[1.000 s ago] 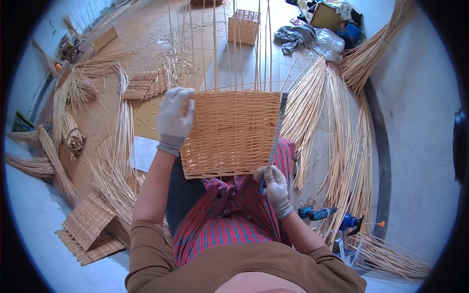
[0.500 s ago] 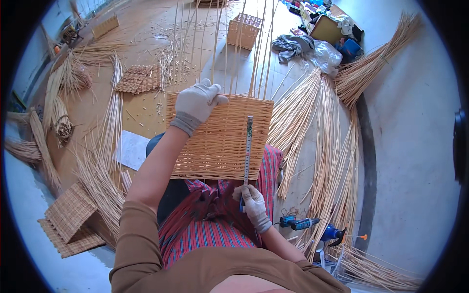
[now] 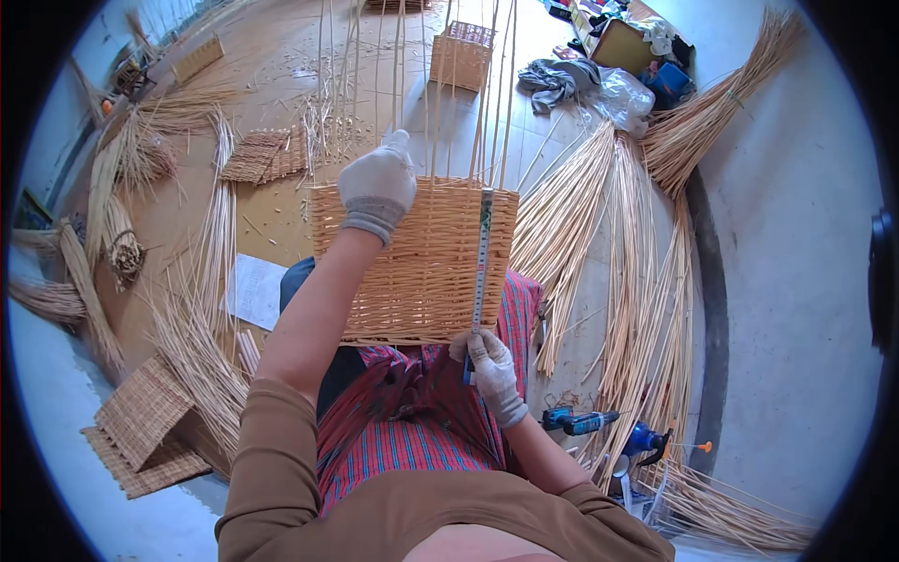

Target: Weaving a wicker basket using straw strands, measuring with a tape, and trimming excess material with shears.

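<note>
A half-woven wicker basket point(image 3: 426, 272) rests on my lap, its long upright stakes point(image 3: 440, 84) rising toward the top of the view. My left hand point(image 3: 377, 185), in a light glove, grips the basket's upper woven edge near the left side. My right hand point(image 3: 489, 363), also gloved, pinches the lower end of a steel tape measure point(image 3: 481, 258) just below the basket's bottom edge. The tape runs straight up the woven wall to its top rim, right of centre.
Bundles of pale willow rods point(image 3: 646, 234) lie fanned on the floor to the right, more bundles point(image 3: 197, 309) to the left. Woven panels point(image 3: 140, 421) sit lower left and another point(image 3: 267, 155) further back. A finished basket point(image 3: 462, 54) stands ahead. A blue cordless drill point(image 3: 585, 421) lies by my right side.
My left hand slid from the basket's left corner toward the middle of the top edge. The tape moved from the right edge onto the woven face, and the basket tilted more upright.
</note>
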A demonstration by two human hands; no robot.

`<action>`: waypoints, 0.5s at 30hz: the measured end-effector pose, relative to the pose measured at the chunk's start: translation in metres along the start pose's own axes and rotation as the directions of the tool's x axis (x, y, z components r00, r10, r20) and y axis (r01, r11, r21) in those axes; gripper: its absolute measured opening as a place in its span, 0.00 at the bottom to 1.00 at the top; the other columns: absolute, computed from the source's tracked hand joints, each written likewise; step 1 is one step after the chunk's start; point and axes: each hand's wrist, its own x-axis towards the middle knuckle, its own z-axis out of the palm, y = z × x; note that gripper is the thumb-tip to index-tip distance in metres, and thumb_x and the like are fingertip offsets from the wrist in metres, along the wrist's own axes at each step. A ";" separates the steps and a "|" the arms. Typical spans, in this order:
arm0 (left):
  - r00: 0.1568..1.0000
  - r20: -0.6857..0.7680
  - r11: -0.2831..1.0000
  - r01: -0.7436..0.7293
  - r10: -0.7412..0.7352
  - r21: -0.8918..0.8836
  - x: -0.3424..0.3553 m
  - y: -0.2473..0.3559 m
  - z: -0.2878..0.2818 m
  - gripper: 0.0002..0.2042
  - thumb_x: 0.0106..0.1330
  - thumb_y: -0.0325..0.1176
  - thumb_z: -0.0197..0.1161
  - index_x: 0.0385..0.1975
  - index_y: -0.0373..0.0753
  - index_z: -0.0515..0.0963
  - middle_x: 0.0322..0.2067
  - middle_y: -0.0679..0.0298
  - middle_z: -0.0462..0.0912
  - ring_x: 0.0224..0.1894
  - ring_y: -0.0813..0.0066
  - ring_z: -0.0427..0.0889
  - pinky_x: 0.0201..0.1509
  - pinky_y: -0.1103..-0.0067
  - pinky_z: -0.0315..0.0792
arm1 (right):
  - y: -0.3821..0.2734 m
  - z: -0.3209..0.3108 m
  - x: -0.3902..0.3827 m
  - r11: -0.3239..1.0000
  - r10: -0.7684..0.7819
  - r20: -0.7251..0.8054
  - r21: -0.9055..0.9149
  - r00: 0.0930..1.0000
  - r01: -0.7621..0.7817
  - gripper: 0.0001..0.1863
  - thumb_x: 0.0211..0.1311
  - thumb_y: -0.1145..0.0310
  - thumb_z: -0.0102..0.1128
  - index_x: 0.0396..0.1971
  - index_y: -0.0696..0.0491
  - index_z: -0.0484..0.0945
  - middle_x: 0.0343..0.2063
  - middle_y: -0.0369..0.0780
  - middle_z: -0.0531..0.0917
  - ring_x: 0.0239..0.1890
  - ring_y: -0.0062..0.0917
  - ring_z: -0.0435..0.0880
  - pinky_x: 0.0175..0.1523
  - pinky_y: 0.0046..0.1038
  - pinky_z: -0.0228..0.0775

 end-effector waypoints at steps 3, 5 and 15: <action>0.997 0.075 0.998 0.017 -0.021 0.054 0.002 0.003 -0.008 0.07 0.69 0.40 0.57 0.38 0.47 0.78 0.27 0.56 0.84 0.30 0.51 0.84 0.33 0.58 0.75 | 0.004 -0.002 -0.007 0.999 0.043 0.001 0.032 0.999 -0.043 0.15 0.78 0.62 0.50 0.41 0.59 0.79 0.31 0.36 0.82 0.36 0.21 0.80 0.48 0.25 0.74; 0.976 0.046 0.977 -0.210 0.211 -0.036 -0.003 -0.006 -0.007 0.08 0.69 0.42 0.59 0.38 0.47 0.80 0.31 0.55 0.83 0.32 0.53 0.84 0.34 0.60 0.76 | 0.008 -0.003 -0.012 0.996 0.051 0.003 0.068 0.999 -0.051 0.15 0.77 0.62 0.50 0.42 0.59 0.79 0.32 0.36 0.82 0.36 0.21 0.80 0.48 0.26 0.75; 0.962 -0.102 0.963 -0.260 0.252 -0.077 -0.055 0.024 -0.003 0.26 0.63 0.46 0.67 0.61 0.50 0.73 0.57 0.56 0.72 0.51 0.55 0.79 0.51 0.64 0.75 | 0.006 -0.011 -0.014 0.996 0.074 -0.007 0.044 0.997 -0.073 0.17 0.77 0.60 0.51 0.43 0.59 0.79 0.32 0.36 0.82 0.36 0.20 0.80 0.48 0.25 0.75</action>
